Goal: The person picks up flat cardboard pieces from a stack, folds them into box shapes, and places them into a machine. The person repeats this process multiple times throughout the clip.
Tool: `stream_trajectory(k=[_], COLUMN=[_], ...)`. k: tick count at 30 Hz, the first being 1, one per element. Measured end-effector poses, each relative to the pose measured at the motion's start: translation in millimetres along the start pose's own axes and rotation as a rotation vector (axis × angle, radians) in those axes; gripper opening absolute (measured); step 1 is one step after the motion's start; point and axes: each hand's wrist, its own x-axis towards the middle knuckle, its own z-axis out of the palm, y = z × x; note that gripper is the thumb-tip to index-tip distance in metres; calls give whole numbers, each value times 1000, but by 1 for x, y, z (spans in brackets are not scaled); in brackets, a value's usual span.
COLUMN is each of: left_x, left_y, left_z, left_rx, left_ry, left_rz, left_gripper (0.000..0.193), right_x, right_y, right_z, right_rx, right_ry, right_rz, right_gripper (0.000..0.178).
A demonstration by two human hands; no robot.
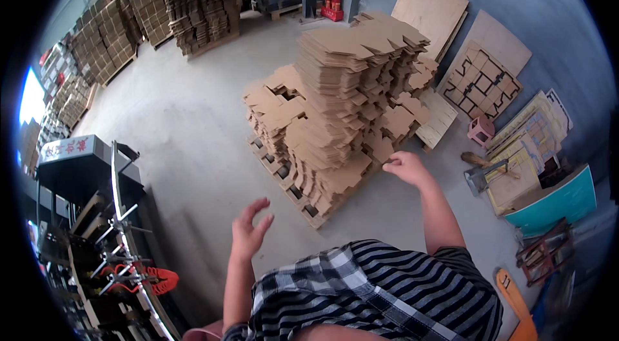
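We judge the brown die-cut cardboard sheets (332, 76) on the tan wooden pallet (303, 201) light, stiff, best edge-gripped; our left hand (249, 230) is spread, empty, our right hand (406, 168) half-curled beside them, its hold unclear.

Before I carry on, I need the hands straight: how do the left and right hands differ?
The left hand is open, fingers and thumb apart; the right hand is curled, thumb near the forefinger. The left hand shows against the floor, the right hand beside the cardboard; whether it touches is unclear. Both are bare.
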Motion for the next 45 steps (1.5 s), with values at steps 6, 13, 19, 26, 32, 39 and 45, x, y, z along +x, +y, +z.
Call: stream_trajectory(k=[6, 13, 19, 26, 32, 39, 45], left_x=[98, 198, 267, 297, 309, 320, 315], left_y=[54, 96, 109, 118, 144, 160, 149], left_z=[46, 61, 89, 107, 136, 171, 180], left_rx=[-236, -321, -400, -409, -342, -341, -521], left_ry=[-4, 50, 95, 133, 316, 514, 495], left_rz=[51, 95, 114, 53, -33, -122, -166], left_gripper=[41, 48, 56, 68, 71, 70, 61], right_x=[31, 47, 84, 219, 375, 470, 460], right_y=[55, 51, 16, -4, -16, -27, -44], right_z=[-68, -123, -195, -289, -342, -291, -284], right_rx=[195, 566, 672, 758, 550, 658, 669], right_ry=[141, 258, 493, 538, 170, -469, -670], right_rz=[5, 32, -27, -112, 34, -89, -51], right_gripper=[47, 34, 34, 42, 51, 57, 51])
